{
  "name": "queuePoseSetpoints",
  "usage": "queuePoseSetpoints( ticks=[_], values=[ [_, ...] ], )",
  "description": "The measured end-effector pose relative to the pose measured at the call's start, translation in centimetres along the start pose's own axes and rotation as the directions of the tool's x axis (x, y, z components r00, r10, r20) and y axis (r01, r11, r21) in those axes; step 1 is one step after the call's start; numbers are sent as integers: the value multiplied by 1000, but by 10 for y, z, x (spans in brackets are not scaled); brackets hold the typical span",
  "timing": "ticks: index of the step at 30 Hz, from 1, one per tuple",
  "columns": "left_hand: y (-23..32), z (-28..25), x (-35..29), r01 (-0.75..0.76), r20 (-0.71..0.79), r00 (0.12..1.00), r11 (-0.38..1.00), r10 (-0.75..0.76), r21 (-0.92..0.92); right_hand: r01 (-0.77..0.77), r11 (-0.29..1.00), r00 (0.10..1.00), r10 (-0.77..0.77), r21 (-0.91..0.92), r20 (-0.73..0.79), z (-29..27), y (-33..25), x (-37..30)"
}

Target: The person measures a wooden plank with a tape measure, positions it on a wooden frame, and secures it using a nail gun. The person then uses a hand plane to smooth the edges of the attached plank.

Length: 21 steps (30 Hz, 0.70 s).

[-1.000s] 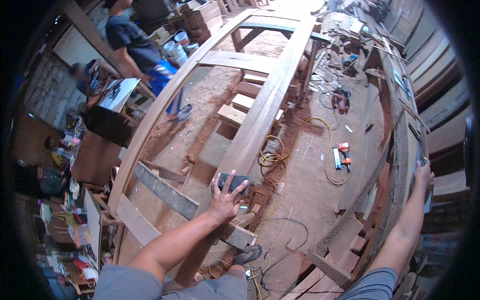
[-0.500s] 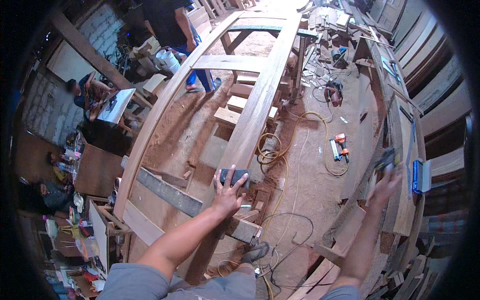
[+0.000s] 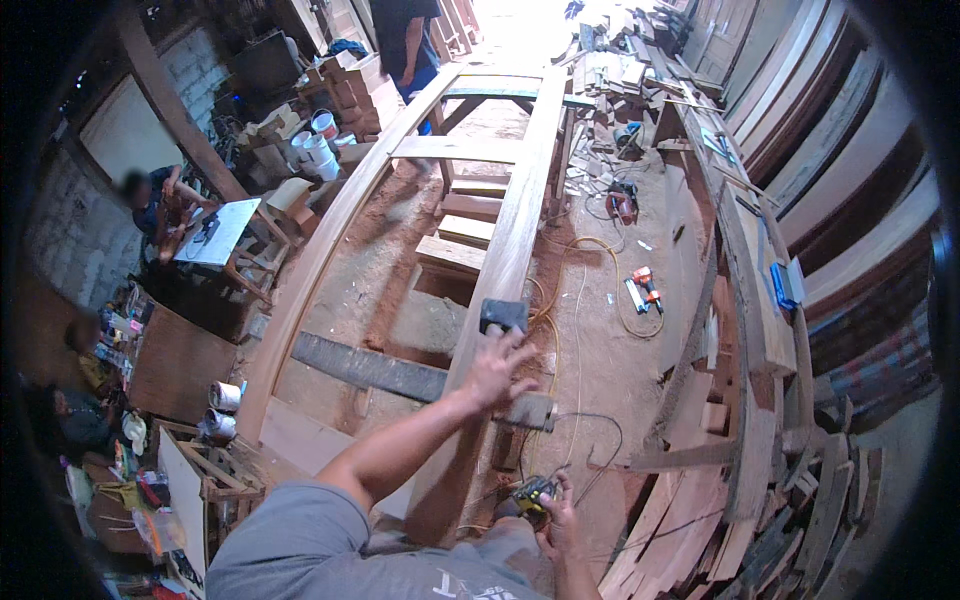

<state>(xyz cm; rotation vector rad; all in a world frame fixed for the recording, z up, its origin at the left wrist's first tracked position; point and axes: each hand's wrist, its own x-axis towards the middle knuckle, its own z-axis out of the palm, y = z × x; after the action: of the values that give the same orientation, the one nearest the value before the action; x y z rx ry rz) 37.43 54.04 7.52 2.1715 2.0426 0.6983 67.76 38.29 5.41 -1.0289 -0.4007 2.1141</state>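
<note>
A long wooden frame point(image 3: 527, 190) with crosspieces lies in front of me, propped on rough timber supports. On its right-hand rail sits a dark rectangular block point(image 3: 503, 314), like a sanding block. My left hand point(image 3: 490, 370) is just nearer to me than the block, its fingers spread. Whether a fingertip still touches the block is hard to tell. Low by my lap, my right hand point(image 3: 562, 525) is closed around a compact yellow-and-black tool point(image 3: 535, 493), whose exact kind I cannot make out.
An orange nail gun point(image 3: 646, 287) with a yellow hose lies on the dusty floor to the right. Beyond it are a red power tool point(image 3: 621, 203) and heaped wood offcuts. A long timber bench point(image 3: 760, 300) runs along the right. People are at the left and far end.
My right hand has come from the bench on the right to my lap, with the yellow-and-black tool. My left hand has let go of the dark block. The view has shifted.
</note>
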Motion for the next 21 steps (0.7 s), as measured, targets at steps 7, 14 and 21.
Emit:
queuePoseSetpoints(
  ticks=[7,14,21],
  values=[
    [72,-82,-226,605,654,752,309,81,-734,320,809,912,-404,-493,-73,74,82,-71],
    [-13,-128,-349,721,736,677,-220,21,-657,177,-480,724,-528,-859,444,182,147,-129],
    [-34,-194,-383,784,797,599,-149,-74,-603,457,-210,869,-103,-864,484,213,171,-134]
  ],
)
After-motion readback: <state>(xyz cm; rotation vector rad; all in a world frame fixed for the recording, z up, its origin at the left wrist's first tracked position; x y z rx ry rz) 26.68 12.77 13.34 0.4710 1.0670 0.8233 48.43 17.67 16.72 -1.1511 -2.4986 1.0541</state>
